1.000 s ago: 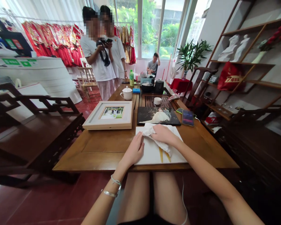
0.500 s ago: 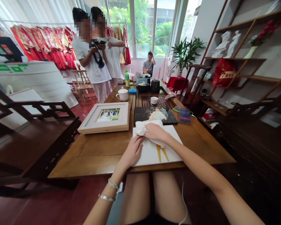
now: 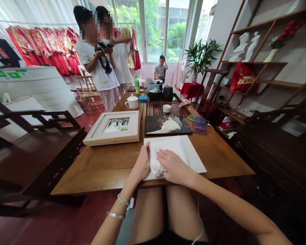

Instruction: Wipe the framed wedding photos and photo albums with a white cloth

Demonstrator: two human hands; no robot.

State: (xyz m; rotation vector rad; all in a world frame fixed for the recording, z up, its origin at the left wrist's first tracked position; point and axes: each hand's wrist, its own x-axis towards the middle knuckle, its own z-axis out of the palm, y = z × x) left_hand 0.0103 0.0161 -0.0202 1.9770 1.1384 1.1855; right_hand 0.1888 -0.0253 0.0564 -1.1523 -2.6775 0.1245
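Note:
A white board (image 3: 197, 162) lies flat at the table's near edge, with a bunched white cloth (image 3: 175, 149) spread over most of it. My right hand (image 3: 174, 166) presses on the cloth, its fingers bent and gripping the fabric. At the board's left edge, my left hand (image 3: 142, 162) holds the side, its fingertips close against the cloth. The cloth covers the yellow marking on the board. Just beyond the board is a dark photo panel (image 3: 153, 123) showing a white gown. To the left lies a light wooden picture frame (image 3: 97, 136) with a photo.
On the wooden table (image 3: 97, 175) a phone (image 3: 200, 125) lies right of the panel. Farther back are a small white cup (image 3: 167, 108), a lidded white mug (image 3: 132, 101) and a green bottle (image 3: 137, 85). Two people stand back left, one holding a camera (image 3: 104, 56); another person sits by the window.
My right hand has drawn the cloth from the board's far edge toward me, and the yellow marking is now covered. My left hand stays at the left edge. The view has shifted slightly.

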